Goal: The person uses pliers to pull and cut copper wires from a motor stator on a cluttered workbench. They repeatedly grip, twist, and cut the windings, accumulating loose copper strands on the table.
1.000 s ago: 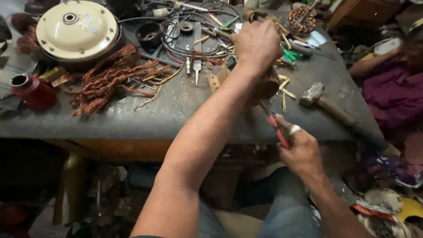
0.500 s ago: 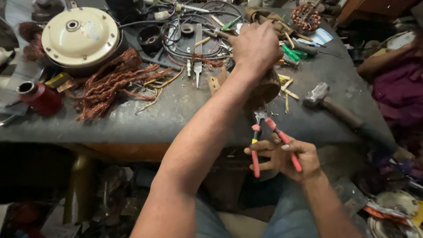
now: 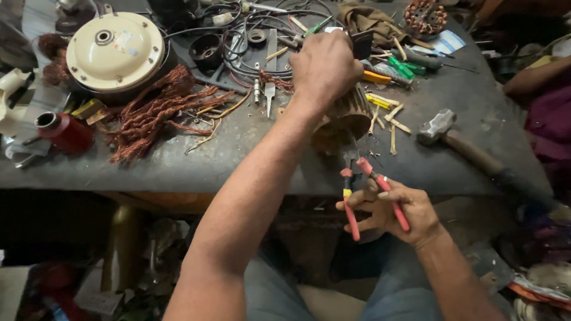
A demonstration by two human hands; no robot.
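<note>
Right hand (image 3: 392, 211) had spread the red-handled pliers (image 3: 372, 193) open; left hand (image 3: 324, 68) stayed clamped on the motor stator (image 3: 345, 122).

Two hands at work on a wound motor core at a cluttered tabletop (image 3: 178, 166)

The left hand (image 3: 324, 68) grips the top of the motor core (image 3: 345, 122) at centre frame, while the right hand (image 3: 395, 211), just below the tabletop edge, holds red-handled pliers (image 3: 364, 190) with handles spread, tips pointing up at the core. A hammer (image 3: 458, 142) lies at right; tangled copper wire (image 3: 154, 113) and a cream round motor housing (image 3: 113, 50) sit upper left.
</note>
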